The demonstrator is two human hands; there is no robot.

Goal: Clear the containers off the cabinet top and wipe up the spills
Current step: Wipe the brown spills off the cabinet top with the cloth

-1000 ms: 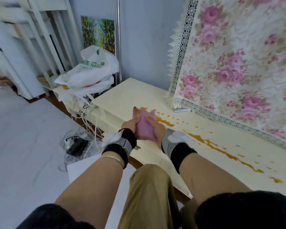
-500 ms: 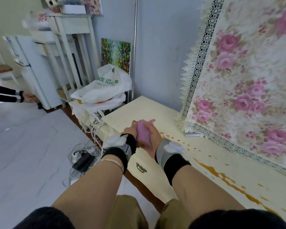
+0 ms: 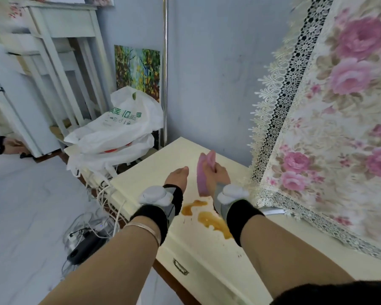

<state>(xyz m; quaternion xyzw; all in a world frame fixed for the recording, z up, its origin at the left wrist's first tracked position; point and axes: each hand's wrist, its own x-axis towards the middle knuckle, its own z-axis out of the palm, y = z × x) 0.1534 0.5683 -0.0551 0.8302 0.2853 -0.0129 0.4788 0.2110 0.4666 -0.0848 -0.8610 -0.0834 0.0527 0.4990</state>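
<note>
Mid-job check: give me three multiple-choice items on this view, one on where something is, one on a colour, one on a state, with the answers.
1. Where does the brown spill lie?
A. on the cabinet top, between the two wrists
B. on the floor by the cables
C. on the flowered cloth

2. What colour is the cloth being held?
A. green
B. pink
C. white

3. What is the left hand doing?
A. gripping the cloth
B. pulling the drawer handle
C. holding nothing

Answers:
1 A: the puddles sit on the cream top, between the wristbands.
2 B: the cloth in the right hand is pink.
3 C: the left hand is apart from the cloth; only the right hand grips it.
</note>
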